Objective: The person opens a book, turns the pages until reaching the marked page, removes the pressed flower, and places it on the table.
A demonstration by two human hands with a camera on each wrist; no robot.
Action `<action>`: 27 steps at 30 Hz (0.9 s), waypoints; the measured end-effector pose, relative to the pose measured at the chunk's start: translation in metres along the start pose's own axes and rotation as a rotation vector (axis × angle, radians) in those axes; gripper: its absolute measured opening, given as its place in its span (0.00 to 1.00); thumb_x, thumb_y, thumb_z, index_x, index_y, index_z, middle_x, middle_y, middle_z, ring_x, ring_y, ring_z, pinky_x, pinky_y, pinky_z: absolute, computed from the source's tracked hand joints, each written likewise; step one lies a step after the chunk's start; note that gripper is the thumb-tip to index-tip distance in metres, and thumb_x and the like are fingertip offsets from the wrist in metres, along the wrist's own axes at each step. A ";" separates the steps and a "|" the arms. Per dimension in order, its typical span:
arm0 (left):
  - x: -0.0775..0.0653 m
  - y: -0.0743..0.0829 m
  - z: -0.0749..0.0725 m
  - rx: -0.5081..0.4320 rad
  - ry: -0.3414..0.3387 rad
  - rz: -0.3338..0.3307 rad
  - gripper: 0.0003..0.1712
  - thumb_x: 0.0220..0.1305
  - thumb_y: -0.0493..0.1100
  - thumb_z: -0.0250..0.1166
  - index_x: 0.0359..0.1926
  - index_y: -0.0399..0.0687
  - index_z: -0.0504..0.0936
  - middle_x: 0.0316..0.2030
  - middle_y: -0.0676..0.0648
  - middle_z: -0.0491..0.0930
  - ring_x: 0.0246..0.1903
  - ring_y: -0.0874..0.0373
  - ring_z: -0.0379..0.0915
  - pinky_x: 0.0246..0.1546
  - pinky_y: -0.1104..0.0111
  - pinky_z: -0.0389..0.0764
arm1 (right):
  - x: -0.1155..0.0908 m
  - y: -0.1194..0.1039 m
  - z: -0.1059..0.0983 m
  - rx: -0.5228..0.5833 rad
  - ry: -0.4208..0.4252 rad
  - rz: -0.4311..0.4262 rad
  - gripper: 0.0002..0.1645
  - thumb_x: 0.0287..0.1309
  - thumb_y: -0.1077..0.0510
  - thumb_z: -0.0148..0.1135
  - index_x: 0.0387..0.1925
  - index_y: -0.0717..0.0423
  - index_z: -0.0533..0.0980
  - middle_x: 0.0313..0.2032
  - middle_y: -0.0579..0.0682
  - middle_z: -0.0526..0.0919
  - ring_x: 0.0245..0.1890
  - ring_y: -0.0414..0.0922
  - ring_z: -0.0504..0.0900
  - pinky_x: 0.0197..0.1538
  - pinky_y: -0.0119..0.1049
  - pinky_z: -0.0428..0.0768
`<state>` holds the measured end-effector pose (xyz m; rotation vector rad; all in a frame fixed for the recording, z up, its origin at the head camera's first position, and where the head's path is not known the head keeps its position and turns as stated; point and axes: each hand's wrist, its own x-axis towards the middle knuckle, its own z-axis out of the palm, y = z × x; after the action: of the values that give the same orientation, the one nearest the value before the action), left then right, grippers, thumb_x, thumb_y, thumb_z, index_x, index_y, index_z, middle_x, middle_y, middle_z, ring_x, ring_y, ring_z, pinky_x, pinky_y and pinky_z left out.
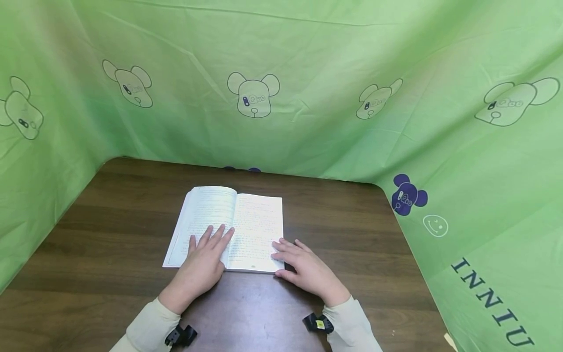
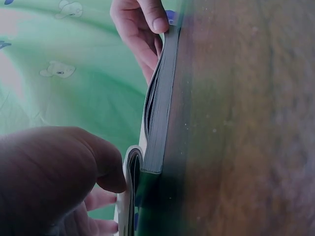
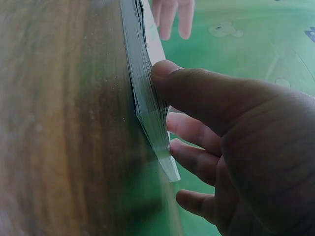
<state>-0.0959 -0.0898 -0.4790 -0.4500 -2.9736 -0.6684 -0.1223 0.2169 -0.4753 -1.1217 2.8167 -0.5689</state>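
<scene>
An open book [image 1: 257, 220] with printed pages lies on the brown table. My left hand [image 1: 203, 266] rests on the lower part of its left page, fingers spread and nearly straight; the left wrist view shows the thumb against the smaller stack of pages [image 2: 129, 191]. At the lower right corner is my right hand [image 1: 305, 268]. Its fingertips touch the right page near the outer edge. In the right wrist view, the right thumb [image 3: 170, 71] lies against the thick edge of the page block [image 3: 142, 73], with the fingers loosely bent beside it.
The table [image 1: 343, 220] extends on every side of the book. A green curtain [image 1: 308, 137] with bear-head drawings hangs along its back and sides. Small black devices are strapped to the left wrist [image 1: 180, 336] and right wrist [image 1: 318, 323].
</scene>
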 end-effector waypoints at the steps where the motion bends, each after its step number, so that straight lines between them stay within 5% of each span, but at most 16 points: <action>1: 0.000 0.000 0.000 -0.003 -0.003 -0.008 0.45 0.60 0.32 0.59 0.79 0.52 0.62 0.77 0.41 0.61 0.77 0.35 0.51 0.68 0.26 0.50 | 0.000 0.000 0.000 0.000 -0.001 0.001 0.25 0.66 0.45 0.67 0.61 0.50 0.81 0.73 0.46 0.71 0.75 0.45 0.66 0.77 0.57 0.58; 10: -0.001 0.001 -0.002 -0.017 -0.020 -0.068 0.28 0.73 0.45 0.57 0.72 0.46 0.73 0.77 0.42 0.62 0.77 0.36 0.51 0.66 0.24 0.51 | -0.002 0.000 -0.001 -0.020 0.022 -0.022 0.20 0.67 0.48 0.67 0.56 0.51 0.83 0.70 0.46 0.75 0.74 0.45 0.68 0.75 0.56 0.62; 18: -0.002 0.001 -0.003 -0.009 -0.012 -0.068 0.29 0.71 0.51 0.65 0.69 0.46 0.77 0.75 0.41 0.64 0.76 0.35 0.54 0.65 0.24 0.53 | -0.003 0.000 -0.002 -0.041 0.079 -0.080 0.09 0.67 0.54 0.67 0.47 0.47 0.86 0.65 0.47 0.80 0.70 0.47 0.73 0.71 0.58 0.69; 27: -0.003 0.007 -0.001 0.022 -0.004 0.144 0.13 0.69 0.39 0.66 0.52 0.54 0.88 0.67 0.50 0.77 0.75 0.40 0.60 0.67 0.27 0.56 | -0.003 -0.001 -0.005 -0.030 0.097 -0.118 0.03 0.68 0.58 0.65 0.37 0.47 0.82 0.63 0.52 0.82 0.69 0.52 0.76 0.68 0.57 0.73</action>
<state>-0.0913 -0.0845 -0.4758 -0.6564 -2.9138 -0.6198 -0.1208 0.2196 -0.4708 -1.3073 2.8635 -0.6083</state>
